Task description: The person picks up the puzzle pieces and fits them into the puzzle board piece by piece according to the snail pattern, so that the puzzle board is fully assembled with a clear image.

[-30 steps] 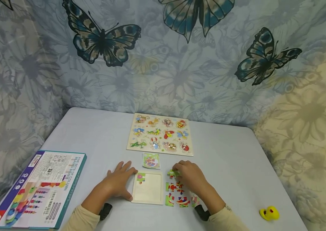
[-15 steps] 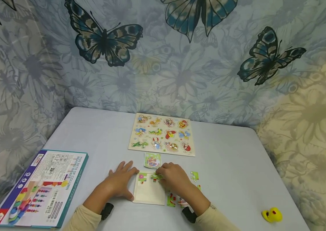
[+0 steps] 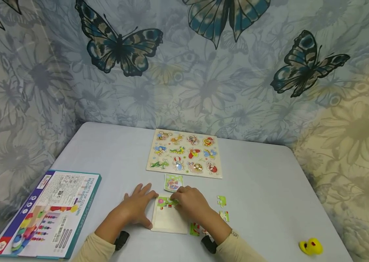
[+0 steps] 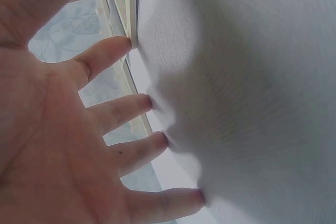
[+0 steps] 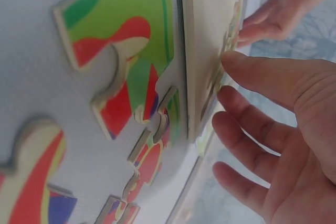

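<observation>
A shallow wooden puzzle tray [image 3: 169, 223] lies on the white table with jigsaw pieces along its far edge. My left hand [image 3: 135, 205] is spread at the tray's left side; in the left wrist view its index fingertip touches the tray's edge and other fingertips rest on the table. My right hand [image 3: 192, 203] pinches a green jigsaw piece [image 3: 171, 202] at the tray's far edge, beside a piece with a pink flower [image 3: 161, 201]. The right fingers partly hide it. Loose jigsaw pieces [image 5: 121, 40] lie right of the tray, some hidden under my right forearm.
A small picture card [image 3: 173, 183] lies just beyond the tray, and a wooden insect puzzle board [image 3: 184, 154] behind it. A large flat box [image 3: 50, 214] is at the left. A yellow toy duck [image 3: 311, 246] stands at the right. A butterfly-print cloth [image 3: 204, 91] hangs behind.
My right hand has moved left from the loose pieces to the tray, bringing a green jigsaw piece in beside the flower piece. My left hand has stayed at the tray's left edge.
</observation>
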Motion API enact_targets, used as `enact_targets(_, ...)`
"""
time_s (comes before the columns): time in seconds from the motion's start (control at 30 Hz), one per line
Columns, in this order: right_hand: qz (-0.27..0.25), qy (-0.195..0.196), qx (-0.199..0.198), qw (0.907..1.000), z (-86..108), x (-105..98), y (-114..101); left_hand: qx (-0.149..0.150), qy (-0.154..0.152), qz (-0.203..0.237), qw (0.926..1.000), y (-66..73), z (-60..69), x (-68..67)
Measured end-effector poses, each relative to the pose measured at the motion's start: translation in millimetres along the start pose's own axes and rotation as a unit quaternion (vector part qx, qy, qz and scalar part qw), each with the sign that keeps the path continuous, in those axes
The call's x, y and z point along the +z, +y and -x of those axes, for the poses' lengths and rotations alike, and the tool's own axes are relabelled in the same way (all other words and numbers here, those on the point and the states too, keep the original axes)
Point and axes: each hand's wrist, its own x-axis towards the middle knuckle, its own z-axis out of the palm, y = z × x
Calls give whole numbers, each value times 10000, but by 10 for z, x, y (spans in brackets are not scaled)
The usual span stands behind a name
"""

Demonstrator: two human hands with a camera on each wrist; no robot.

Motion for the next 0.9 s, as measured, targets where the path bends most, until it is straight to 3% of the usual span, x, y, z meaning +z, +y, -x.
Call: enact_targets(0.9, 104, -30, 21, 9999, -1, 4, -55, 43, -39, 28, 10000, 16, 36, -23)
